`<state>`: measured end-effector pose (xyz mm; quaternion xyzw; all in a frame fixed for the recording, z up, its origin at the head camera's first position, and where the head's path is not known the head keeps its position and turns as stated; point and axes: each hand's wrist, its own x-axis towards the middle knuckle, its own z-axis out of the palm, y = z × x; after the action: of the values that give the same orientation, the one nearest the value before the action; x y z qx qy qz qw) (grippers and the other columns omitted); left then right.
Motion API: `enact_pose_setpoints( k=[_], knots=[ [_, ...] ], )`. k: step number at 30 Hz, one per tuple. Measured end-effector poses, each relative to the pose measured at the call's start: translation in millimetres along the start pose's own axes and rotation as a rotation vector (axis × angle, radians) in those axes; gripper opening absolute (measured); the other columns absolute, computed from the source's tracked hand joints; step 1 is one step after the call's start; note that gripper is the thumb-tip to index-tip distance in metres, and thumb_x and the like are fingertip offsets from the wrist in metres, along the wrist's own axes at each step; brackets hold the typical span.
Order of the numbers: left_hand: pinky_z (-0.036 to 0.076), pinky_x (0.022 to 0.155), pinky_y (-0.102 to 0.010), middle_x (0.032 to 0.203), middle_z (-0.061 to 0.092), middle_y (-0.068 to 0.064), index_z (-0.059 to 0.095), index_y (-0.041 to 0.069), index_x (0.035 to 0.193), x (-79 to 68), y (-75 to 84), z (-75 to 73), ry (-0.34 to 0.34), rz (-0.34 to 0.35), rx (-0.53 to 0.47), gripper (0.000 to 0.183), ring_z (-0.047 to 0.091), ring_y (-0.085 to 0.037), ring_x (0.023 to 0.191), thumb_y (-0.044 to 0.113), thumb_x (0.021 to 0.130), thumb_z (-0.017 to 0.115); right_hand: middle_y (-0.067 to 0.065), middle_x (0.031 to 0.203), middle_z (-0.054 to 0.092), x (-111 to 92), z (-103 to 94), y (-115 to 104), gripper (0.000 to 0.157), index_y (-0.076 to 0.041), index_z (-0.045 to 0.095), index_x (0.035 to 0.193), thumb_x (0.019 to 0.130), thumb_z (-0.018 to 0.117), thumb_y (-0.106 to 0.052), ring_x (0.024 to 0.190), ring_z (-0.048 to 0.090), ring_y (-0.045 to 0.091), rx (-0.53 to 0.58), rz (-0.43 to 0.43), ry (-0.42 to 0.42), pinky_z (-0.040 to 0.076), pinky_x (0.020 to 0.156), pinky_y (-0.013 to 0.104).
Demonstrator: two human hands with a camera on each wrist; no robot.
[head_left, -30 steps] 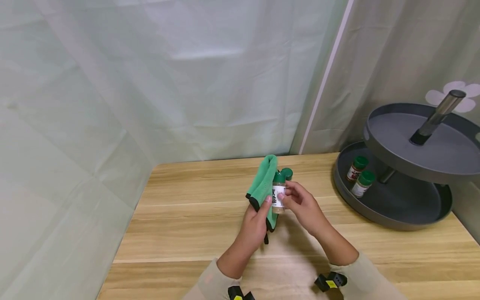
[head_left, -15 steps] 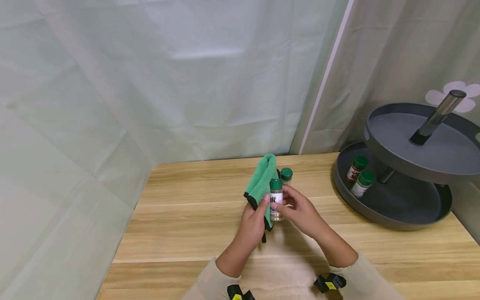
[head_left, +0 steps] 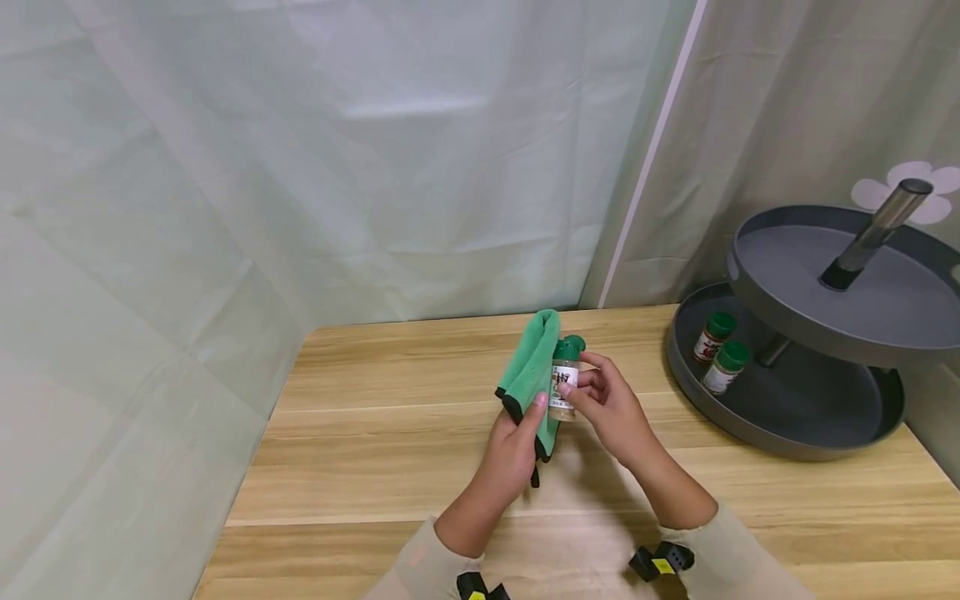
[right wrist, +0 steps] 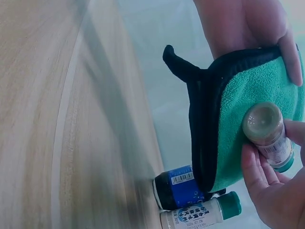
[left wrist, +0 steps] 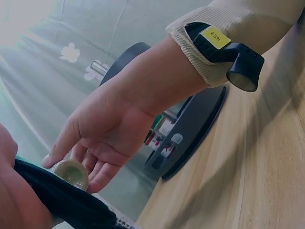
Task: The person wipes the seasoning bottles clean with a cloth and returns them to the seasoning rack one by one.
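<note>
My left hand (head_left: 510, 454) grips a folded green towel (head_left: 531, 358) with black edging, thumb on its near side. Against the towel's right face is a small spice bottle (head_left: 564, 392) with a green cap and white label, pinched between the thumb and fingers of my right hand (head_left: 615, 417). From the right wrist, the bottle's clear base (right wrist: 263, 121) faces the camera and its side lies against the towel. Both hands are above the wooden table. In the left wrist view, the towel's dark edge (left wrist: 57, 191) partly covers the bottle.
Behind the towel, a dark jar with a blue label (right wrist: 183, 186) and another green-capped bottle (right wrist: 202, 214) stand on the table (head_left: 360, 467). At right is a two-tier grey round tray (head_left: 795, 450), with two green-capped spice bottles (head_left: 726, 367) on its lower tier. Curtains (head_left: 450, 167) hang behind.
The right hand has moved the spice bottle toward the body along the towel, then back up and away. The left hand and towel have shifted only slightly.
</note>
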<state>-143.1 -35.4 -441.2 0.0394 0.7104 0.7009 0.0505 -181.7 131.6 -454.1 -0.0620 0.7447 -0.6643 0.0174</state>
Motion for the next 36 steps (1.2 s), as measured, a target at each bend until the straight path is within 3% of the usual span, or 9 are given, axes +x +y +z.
enact_pose_setpoints(
  k=[12,20,28,36],
  knots=[
    [0.033,0.122,-0.043,0.151,0.052,-0.004,0.039,0.010,0.153,4.0,-1.0,-3.7,-0.008,0.016,-0.060,0.059,0.045,-0.018,0.140,0.046,0.106,0.046,0.020,0.118,0.061,-4,3.1,0,0.048,-0.008,0.054,0.140,0.097,0.070,-0.019,0.097,0.065,0.022,-0.051,-0.027,-0.076,0.057,0.081,0.025],
    [0.036,0.119,-0.042,0.144,0.058,-0.006,0.041,0.013,0.151,5.2,1.0,-8.0,0.000,0.012,-0.075,0.058,0.051,-0.018,0.132,0.049,0.106,0.044,0.020,0.120,0.062,-8,5.6,0,0.053,-0.003,0.050,0.144,0.098,0.068,-0.021,0.100,0.067,0.019,-0.099,-0.028,-0.159,0.056,0.084,0.024],
    [0.035,0.121,-0.044,0.143,0.059,-0.005,0.042,0.014,0.150,4.7,-0.3,-6.0,-0.020,-0.002,-0.044,0.059,0.052,-0.019,0.135,0.051,0.105,0.045,0.013,0.111,0.064,-4,3.3,-1,0.045,-0.015,0.060,0.135,0.093,0.075,-0.025,0.096,0.063,0.023,-0.144,-0.089,-0.114,0.055,0.083,0.028],
    [0.033,0.121,-0.046,0.148,0.055,-0.008,0.044,0.007,0.150,2.2,0.7,-0.7,-0.016,0.017,-0.031,0.058,0.046,-0.020,0.139,0.046,0.106,0.046,0.017,0.119,0.061,-2,-4.4,-3,0.060,-0.003,0.046,0.147,0.096,0.071,-0.024,0.102,0.063,0.018,-0.106,-0.015,-0.037,0.055,0.083,0.019]
  ],
)
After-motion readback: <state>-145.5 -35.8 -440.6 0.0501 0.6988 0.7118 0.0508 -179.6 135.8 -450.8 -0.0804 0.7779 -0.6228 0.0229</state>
